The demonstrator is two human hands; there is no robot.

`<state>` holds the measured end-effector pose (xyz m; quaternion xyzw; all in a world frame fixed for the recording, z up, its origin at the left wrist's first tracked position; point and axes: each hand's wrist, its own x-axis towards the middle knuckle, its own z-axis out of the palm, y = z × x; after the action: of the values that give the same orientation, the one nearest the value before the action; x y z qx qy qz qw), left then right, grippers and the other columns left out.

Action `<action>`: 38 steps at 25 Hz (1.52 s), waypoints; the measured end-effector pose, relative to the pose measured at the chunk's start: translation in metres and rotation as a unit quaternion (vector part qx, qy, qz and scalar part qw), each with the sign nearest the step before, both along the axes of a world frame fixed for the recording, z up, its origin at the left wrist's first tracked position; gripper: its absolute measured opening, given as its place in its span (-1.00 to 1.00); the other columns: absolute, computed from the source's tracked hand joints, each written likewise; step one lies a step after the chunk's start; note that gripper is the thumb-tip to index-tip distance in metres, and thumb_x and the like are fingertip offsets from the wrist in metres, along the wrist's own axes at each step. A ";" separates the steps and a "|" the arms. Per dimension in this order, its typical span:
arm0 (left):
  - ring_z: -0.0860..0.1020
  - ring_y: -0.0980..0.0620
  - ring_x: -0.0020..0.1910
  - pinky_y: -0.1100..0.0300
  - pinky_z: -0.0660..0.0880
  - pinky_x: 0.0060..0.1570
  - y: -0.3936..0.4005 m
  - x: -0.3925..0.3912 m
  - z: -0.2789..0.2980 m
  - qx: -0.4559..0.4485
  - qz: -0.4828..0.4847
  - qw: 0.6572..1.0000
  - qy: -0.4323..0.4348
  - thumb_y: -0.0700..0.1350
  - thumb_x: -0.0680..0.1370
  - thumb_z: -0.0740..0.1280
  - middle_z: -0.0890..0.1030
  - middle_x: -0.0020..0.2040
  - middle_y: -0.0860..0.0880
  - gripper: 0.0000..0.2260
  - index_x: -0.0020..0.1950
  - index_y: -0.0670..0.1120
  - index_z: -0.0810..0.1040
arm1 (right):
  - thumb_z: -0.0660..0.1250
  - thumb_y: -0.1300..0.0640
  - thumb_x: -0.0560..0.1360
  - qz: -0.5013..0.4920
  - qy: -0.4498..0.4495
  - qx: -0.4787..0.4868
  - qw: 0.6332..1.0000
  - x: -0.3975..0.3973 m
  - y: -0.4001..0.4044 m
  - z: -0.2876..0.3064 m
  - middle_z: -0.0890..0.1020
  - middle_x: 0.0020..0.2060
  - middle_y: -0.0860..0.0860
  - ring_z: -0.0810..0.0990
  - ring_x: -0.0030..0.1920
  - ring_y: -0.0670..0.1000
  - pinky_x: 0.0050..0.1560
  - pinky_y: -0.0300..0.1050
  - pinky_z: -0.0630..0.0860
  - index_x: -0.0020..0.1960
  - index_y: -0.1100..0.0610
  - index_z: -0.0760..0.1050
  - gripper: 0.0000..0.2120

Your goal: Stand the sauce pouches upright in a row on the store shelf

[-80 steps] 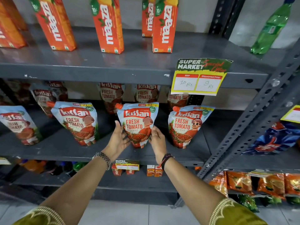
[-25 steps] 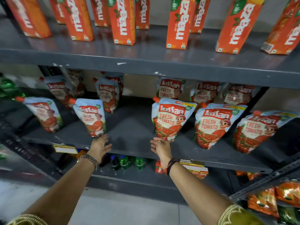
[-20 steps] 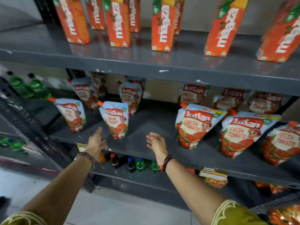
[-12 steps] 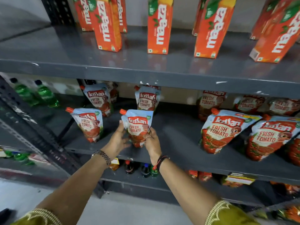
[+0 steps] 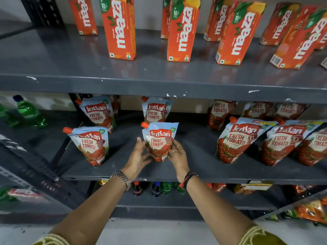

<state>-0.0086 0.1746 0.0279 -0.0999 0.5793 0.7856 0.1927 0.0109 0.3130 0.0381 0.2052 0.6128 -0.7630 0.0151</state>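
A dark grey metal store shelf [image 5: 194, 172] runs across the view, with orange Maaza juice cartons [image 5: 118, 29] on the tier above and green plastic bottles [image 5: 29, 111] off to the left. On the middle tier, the person's left hand [image 5: 138, 156] and right hand [image 5: 177, 154] bracket a light-blue spouted ketchup pouch with an orange cap [image 5: 160, 141], fingers curved against its lower sides, lightly holding it upright near the front edge. Its base seems to rest on the shelf, though the hands hide the contact. The step in hand is settling this pouch into the front row, between the pouch on the left [image 5: 90, 145] and the group on the right [image 5: 237, 140]. Next, the hands need to let go gently, checking that it stands alone, then close the wide gap on its right. The pouches read "Kissan Fresh Tomato Ketchup" with a green "100%" badge; the cartons show "10/-".
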 end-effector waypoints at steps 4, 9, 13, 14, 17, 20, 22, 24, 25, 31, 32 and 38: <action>0.25 -0.16 0.45 -0.05 0.28 0.33 -0.009 0.005 -0.007 -0.019 0.064 0.997 -0.025 0.23 0.55 -0.06 0.18 0.53 -0.07 -0.40 0.48 -0.09 0.17 | 0.06 0.34 0.55 -0.017 -0.049 0.037 0.998 0.004 0.006 -0.008 0.49 0.28 0.07 0.48 0.24 0.04 0.38 0.06 0.38 0.40 0.16 0.30 -0.57; 0.48 -0.22 0.17 0.01 0.44 0.12 -0.060 0.028 -0.030 -0.027 0.226 0.971 -0.080 0.04 0.61 0.01 0.43 0.26 -0.19 -0.55 0.34 -0.24 0.33 | 0.07 0.38 0.51 0.010 -0.147 0.052 0.988 0.029 -0.010 -0.023 0.57 -0.01 0.16 0.53 -0.06 0.03 0.12 0.01 0.54 0.18 0.32 0.46 -0.69; 0.45 0.06 -0.28 0.25 0.48 -0.30 -0.121 0.042 -0.040 -0.105 0.356 0.924 -0.092 -0.04 0.61 0.07 0.43 0.00 -0.15 -0.77 -0.03 -0.15 0.44 | 0.08 0.42 0.51 0.110 -0.140 0.024 0.984 0.029 -0.056 -0.016 0.55 0.21 0.28 0.55 0.10 0.13 0.12 -0.03 0.53 0.24 0.35 0.43 -0.66; 0.47 0.07 -0.25 0.25 0.50 -0.24 -0.136 0.038 -0.037 -0.116 0.381 0.913 -0.083 0.00 0.60 0.08 0.42 0.04 -0.15 -0.76 -0.02 -0.13 0.42 | 0.08 0.40 0.53 0.133 -0.136 0.015 0.982 0.024 -0.071 -0.011 0.51 0.26 0.28 0.53 0.20 0.17 0.21 0.01 0.49 0.28 0.34 0.40 -0.66; 0.45 -0.13 0.26 0.03 0.40 0.26 -0.174 0.016 -0.023 -0.125 0.331 0.932 -0.079 0.19 0.56 0.02 0.35 0.40 -0.14 -0.46 0.43 -0.11 0.23 | 0.04 0.37 0.57 0.176 -0.118 -0.019 0.977 0.003 -0.118 0.004 0.35 0.40 0.23 0.44 0.30 0.14 0.38 0.07 0.33 0.43 0.28 0.22 -0.57; 0.23 -0.27 0.44 -0.13 0.21 0.40 -0.186 -0.004 -0.005 -0.081 0.205 0.968 -0.116 0.38 0.46 -0.09 0.18 0.52 -0.12 -0.27 0.50 -0.04 0.11 | 0.02 0.37 0.56 0.192 -0.133 -0.026 0.972 -0.015 -0.154 0.013 0.34 0.41 0.17 0.40 0.36 0.13 0.36 0.02 0.34 0.51 0.15 0.08 -0.47; 0.21 -0.29 0.44 -0.15 0.19 0.40 -0.185 -0.009 0.001 -0.059 0.174 0.975 -0.124 0.43 0.42 -0.11 0.19 0.52 -0.13 -0.20 0.49 -0.05 0.13 | 0.00 0.39 0.53 0.205 -0.148 -0.041 0.967 -0.021 -0.168 0.013 0.52 0.16 0.13 0.53 0.12 0.10 0.26 0.04 0.43 0.51 0.12 0.11 -0.44; 0.22 -0.26 0.44 -0.12 0.22 0.37 -0.186 -0.011 0.001 -0.040 0.176 0.977 -0.115 0.45 0.40 -0.11 0.21 0.51 -0.14 -0.18 0.48 -0.07 0.17 | -0.01 0.44 0.47 0.216 -0.134 -0.028 0.967 -0.024 -0.182 0.010 0.53 -0.21 0.05 0.48 -0.26 -0.03 -0.11 -0.07 0.52 0.40 0.21 0.28 -0.48; 0.23 -0.25 0.44 -0.10 0.23 0.36 -0.185 -0.011 0.001 -0.033 0.177 0.978 -0.109 0.44 0.41 -0.10 0.22 0.51 -0.15 -0.18 0.48 -0.08 0.18 | -0.03 0.45 0.45 0.210 -0.126 -0.024 0.969 -0.025 -0.187 0.009 0.52 -0.25 0.06 0.46 -0.31 -0.03 -0.24 -0.14 0.46 0.34 0.27 0.34 -0.52; 0.26 -0.20 0.43 -0.03 0.32 0.18 -0.183 -0.019 0.003 -0.014 0.190 0.977 -0.094 0.44 0.40 -0.09 0.26 0.49 -0.15 -0.18 0.45 -0.09 0.23 | -0.03 0.45 0.47 0.158 -0.094 -0.018 0.983 -0.038 -0.198 0.008 0.58 0.19 0.24 0.55 -0.01 0.13 0.16 0.19 0.51 0.22 0.22 0.45 -0.55; 0.27 -0.21 0.43 -0.03 0.32 0.17 -0.183 -0.019 0.005 -0.013 0.192 0.976 -0.097 0.45 0.40 -0.09 0.27 0.48 -0.16 -0.18 0.45 -0.09 0.24 | -0.03 0.45 0.46 0.156 -0.091 -0.011 0.983 -0.039 -0.197 0.009 0.58 0.19 0.24 0.57 0.01 0.16 0.15 0.20 0.52 0.22 0.20 0.46 -0.54; 0.22 -0.17 0.47 -0.06 0.19 0.42 -0.175 -0.004 0.006 -0.117 0.247 0.960 -0.067 0.36 0.47 -0.09 0.22 0.51 -0.12 -0.28 0.49 -0.05 0.16 | 0.04 0.39 0.50 0.155 -0.059 0.052 0.985 -0.032 -0.190 0.010 0.49 0.33 0.13 0.46 0.32 0.12 0.25 -0.03 0.43 0.37 0.14 0.35 -0.52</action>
<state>-0.0121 0.0001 0.0340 -0.3142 0.6104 0.7269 0.0178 -0.0207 0.1229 0.0478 0.1527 0.6739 -0.7053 0.1582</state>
